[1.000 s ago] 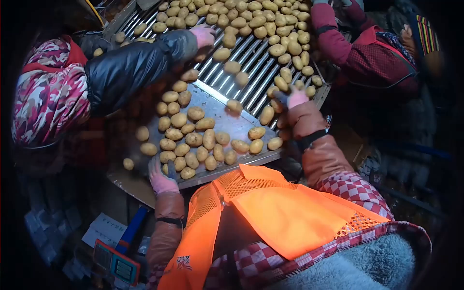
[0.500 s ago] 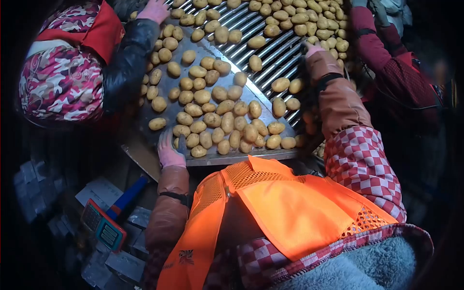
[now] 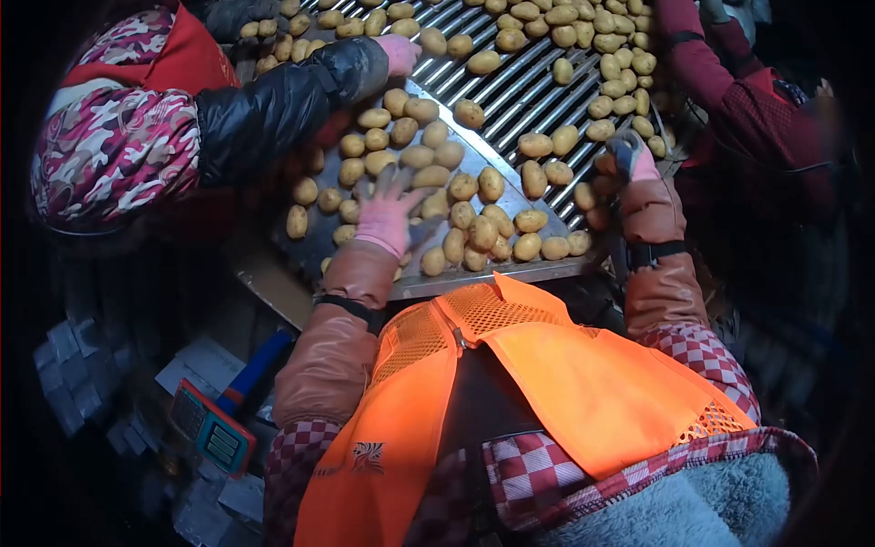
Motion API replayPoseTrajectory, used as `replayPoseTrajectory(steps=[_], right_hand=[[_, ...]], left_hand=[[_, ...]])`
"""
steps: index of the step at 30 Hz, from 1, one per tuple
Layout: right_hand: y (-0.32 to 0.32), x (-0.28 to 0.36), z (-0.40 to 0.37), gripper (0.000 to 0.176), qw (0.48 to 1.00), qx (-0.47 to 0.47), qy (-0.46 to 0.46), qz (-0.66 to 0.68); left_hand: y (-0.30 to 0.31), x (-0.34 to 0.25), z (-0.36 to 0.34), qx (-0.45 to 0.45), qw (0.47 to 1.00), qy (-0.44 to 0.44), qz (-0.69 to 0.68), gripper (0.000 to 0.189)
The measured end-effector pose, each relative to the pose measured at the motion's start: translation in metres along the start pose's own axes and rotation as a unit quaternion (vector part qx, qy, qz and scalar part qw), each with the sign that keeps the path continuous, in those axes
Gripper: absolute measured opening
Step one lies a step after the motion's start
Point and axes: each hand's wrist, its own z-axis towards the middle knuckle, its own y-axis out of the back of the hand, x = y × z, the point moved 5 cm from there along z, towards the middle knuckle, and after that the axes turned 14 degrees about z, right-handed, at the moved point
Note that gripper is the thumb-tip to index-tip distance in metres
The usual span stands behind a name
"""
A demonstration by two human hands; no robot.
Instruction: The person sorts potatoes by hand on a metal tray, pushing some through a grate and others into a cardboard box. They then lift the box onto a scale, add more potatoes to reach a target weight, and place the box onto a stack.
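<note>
My left hand [image 3: 388,211], in a pink and grey glove, is spread with fingers apart over the potatoes [image 3: 480,233] on the metal tray [image 3: 474,155]. Its fingers are slightly blurred and touch or hover just above several potatoes. My right hand [image 3: 633,155], gloved the same way, is at the right edge of the metal rollers [image 3: 519,100], beside a few shaded potatoes. Its fingers are bent, and whether they hold anything is hidden. More potatoes lie on the rollers toward the top right.
A co-worker in a camouflage hood [image 3: 118,155] reaches a pink-gloved hand [image 3: 398,55] over the rollers from the left. Another person's maroon sleeve [image 3: 697,68] is at the top right. A scale display [image 3: 212,428] stands at the lower left, near stacked boxes [image 3: 68,369].
My left hand has moved up and right from the tray's front edge onto the potatoes. My right hand has come back toward me. The left co-worker's arm has reached farther right.
</note>
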Motion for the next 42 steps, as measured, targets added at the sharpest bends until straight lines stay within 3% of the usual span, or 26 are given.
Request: replayPoseTrajectory(steps=[1,2,3,5,6,7,8,9,10,13,14,15,17,18,21,22,27,29,30,32,33,34,35,36,38,42], right_hand=[[0.017,-0.009,-0.005,0.015,0.987,0.022,-0.002,-0.158],[0.027,-0.026,-0.022,0.018,0.984,-0.002,-0.155,-0.087],[0.025,-0.015,-0.045,0.033,0.96,0.019,-0.215,-0.18],[-0.004,-0.046,-0.093,0.048,0.961,0.097,-0.205,-0.156],[-0.034,-0.025,-0.119,0.056,0.961,0.058,-0.208,-0.173],[-0.062,0.08,-0.139,0.062,0.916,0.125,-0.287,-0.252],[-0.089,0.056,-0.139,0.057,0.955,0.209,-0.147,-0.153],[-0.108,0.065,-0.134,0.054,0.968,0.172,-0.116,-0.141],[-0.125,0.071,-0.123,0.052,0.963,0.142,-0.181,-0.14],[-0.178,0.064,-0.077,0.053,0.98,0.151,-0.127,-0.021],[-0.196,0.064,-0.071,0.053,0.962,0.179,-0.163,0.124],[-0.21,0.083,-0.063,0.052,0.983,0.124,0.054,0.122],[-0.208,0.098,-0.07,0.049,0.966,0.199,-0.105,0.124],[-0.207,0.098,-0.08,0.047,0.935,0.215,-0.152,0.237],[-0.188,0.095,-0.112,0.042,0.79,0.232,-0.265,0.501],[-0.178,0.1,-0.127,0.041,0.748,0.229,-0.283,0.555],[-0.163,0.083,-0.17,0.044,0.614,0.267,-0.394,0.629],[-0.166,0.076,-0.175,0.046,0.55,0.293,-0.379,0.685],[-0.163,0.075,-0.167,0.047,0.704,0.372,-0.132,0.59],[-0.16,0.072,-0.168,0.05,0.661,0.418,-0.122,0.611],[-0.165,0.065,-0.177,0.053,0.453,0.377,-0.34,0.733],[-0.156,0.069,-0.178,0.053,0.486,0.349,-0.329,0.731],[-0.145,0.077,-0.177,0.054,0.518,0.323,-0.318,0.726],[-0.139,0.075,-0.18,0.051,0.538,0.273,-0.323,0.729],[-0.123,0.065,-0.187,0.049,0.578,0.184,-0.324,0.726],[-0.054,0.024,-0.206,0.05,0.634,0.056,-0.282,0.718]], left_hand=[[-0.01,0.02,0.004,0.015,0.999,0.026,0.034,0.063],[-0.017,0.037,-0.003,0.031,0.996,0.053,0.071,0.063],[-0.017,0.049,-0.009,0.034,0.996,0.072,0.05,0.061],[-0.012,0.07,-0.023,0.038,0.993,0.11,0.013,0.056],[-0.016,0.079,-0.03,0.055,0.991,0.112,0.047,0.051],[-0.012,0.081,-0.034,0.046,0.987,0.153,0.026,0.05],[-0.007,0.075,-0.032,0.039,0.98,0.194,0.002,0.049],[-0.004,0.068,-0.03,0.028,0.971,0.235,-0.022,0.047],[-0.005,0.05,-0.024,-0.041,0.987,0.157,0.018,0.051],[0.021,-0.018,0.011,0.058,0.996,0.054,-0.028,0.057],[0.012,-0.026,0.021,0.079,0.996,0.044,-0.003,0.059],[0.012,-0.029,0.033,0.11,0.992,0.058,0.003,0.06],[0.012,-0.026,0.049,0.175,0.98,0.089,0.014,0.063],[0.011,-0.027,0.053,0.125,0.988,0.094,0.014,0.06],[0.002,-0.02,0.055,0.181,0.978,0.104,-0.027,0.056],[0.002,-0.019,0.049,0.155,0.982,0.11,-0.018,0.042],[0.002,-0.021,0.053,0.198,0.974,0.109,-0.001,0.048],[-0.029,0.002,0.072,0.105,0.985,0.063,-0.121,0.059],[-0.028,0.007,0.077,0.084,0.969,0.107,-0.207,0.062],[-0.005,-0.001,0.083,0.064,0.939,0.131,-0.313,0.065],[0.0,-0.013,0.087,0.058,0.934,0.109,-0.334,0.065],[0.006,-0.034,0.081,-0.06,0.931,0.008,-0.36,0.067],[0.023,-0.065,0.082,-0.051,0.926,-0.066,-0.368,0.071],[0.01,-0.097,0.076,-0.026,0.899,-0.098,-0.425,0.077],[0.074,-0.159,0.077,0.181,0.856,-0.182,-0.448,0.089],[0.075,-0.217,0.077,0.169,0.791,-0.224,-0.544,0.085]])
